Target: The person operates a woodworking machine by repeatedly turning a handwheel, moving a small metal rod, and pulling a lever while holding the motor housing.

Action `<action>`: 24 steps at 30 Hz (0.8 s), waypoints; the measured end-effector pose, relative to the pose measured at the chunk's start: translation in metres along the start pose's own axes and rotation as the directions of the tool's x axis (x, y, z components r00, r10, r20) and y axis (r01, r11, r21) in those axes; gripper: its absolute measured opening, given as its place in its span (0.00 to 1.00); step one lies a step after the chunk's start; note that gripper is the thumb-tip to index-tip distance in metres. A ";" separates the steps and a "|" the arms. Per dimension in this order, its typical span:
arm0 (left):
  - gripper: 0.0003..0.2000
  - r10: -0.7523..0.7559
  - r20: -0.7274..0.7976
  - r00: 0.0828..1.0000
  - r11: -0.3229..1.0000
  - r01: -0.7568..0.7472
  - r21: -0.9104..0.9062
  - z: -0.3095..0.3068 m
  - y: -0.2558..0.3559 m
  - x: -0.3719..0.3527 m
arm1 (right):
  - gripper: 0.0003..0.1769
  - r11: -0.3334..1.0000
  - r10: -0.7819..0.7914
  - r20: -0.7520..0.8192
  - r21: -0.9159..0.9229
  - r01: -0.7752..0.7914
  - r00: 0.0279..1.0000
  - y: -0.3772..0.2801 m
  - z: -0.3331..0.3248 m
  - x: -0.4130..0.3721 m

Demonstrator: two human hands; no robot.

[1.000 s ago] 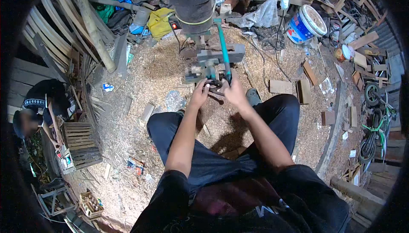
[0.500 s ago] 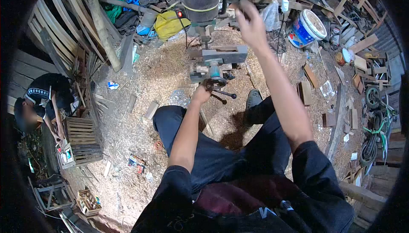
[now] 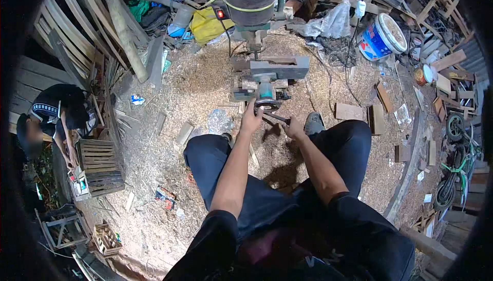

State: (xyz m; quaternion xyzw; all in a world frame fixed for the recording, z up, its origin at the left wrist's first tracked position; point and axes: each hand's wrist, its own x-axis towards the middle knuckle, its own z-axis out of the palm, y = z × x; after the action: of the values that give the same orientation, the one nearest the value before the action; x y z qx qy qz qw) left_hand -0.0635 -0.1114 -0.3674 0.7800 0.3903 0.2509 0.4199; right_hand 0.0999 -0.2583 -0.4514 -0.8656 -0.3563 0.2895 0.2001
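My left hand (image 3: 250, 120) is closed on the rim of a handwheel (image 3: 268, 105) at the front of the machine's vise. To its right, my right hand (image 3: 295, 129) is wrapped round the end of a dark lever handle (image 3: 276, 117) that sticks out below the wheel. Above both hands, a wooden block (image 3: 292, 61) with a slot in its top sits behind the grey vise jaw (image 3: 280, 69). A drill bit (image 3: 256, 54) points down over the wood from the drilling machine (image 3: 249, 3). My fingers partly hide the wheel rim.
Wood shavings cover the floor (image 3: 205, 86). Loose wood blocks (image 3: 376, 119) lie to the right, with a white-blue bucket (image 3: 382, 37) behind. A green motorbike (image 3: 454, 163) stands far right. Another person (image 3: 59, 111) bends over a wooden crate (image 3: 97, 163) at left.
My right hand has come down from beside the machine's column to the lever handle. My left hand stays at the handwheel. The view has shifted slightly.
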 end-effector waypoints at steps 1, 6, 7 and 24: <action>0.28 0.037 -0.033 0.999 0.999 -0.037 -0.006 0.004 -0.002 0.001 | 0.32 1.000 0.014 0.031 -0.005 -0.014 0.999 -0.005 -0.001 0.005; 0.26 -0.057 0.058 0.997 0.996 0.061 -0.061 -0.002 0.009 0.005 | 0.33 0.999 0.032 0.081 -0.041 -0.028 0.996 -0.009 -0.001 0.003; 0.26 -0.021 0.032 0.999 0.999 0.023 -0.044 0.003 0.000 0.007 | 0.34 0.999 0.007 0.055 -0.041 -0.005 0.998 -0.003 0.004 0.005; 0.25 0.700 -0.617 0.361 0.633 -0.714 0.300 -0.172 0.296 0.153 | 0.23 0.502 -0.257 -0.826 0.328 0.800 0.501 -0.302 -0.346 0.091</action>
State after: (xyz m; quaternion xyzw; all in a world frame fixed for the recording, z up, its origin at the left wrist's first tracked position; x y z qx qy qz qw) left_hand 0.0175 -0.0086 -0.0159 0.7140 0.1401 0.6784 0.1023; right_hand 0.2241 -0.0384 -0.0569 -0.5920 -0.3908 -0.0286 0.7042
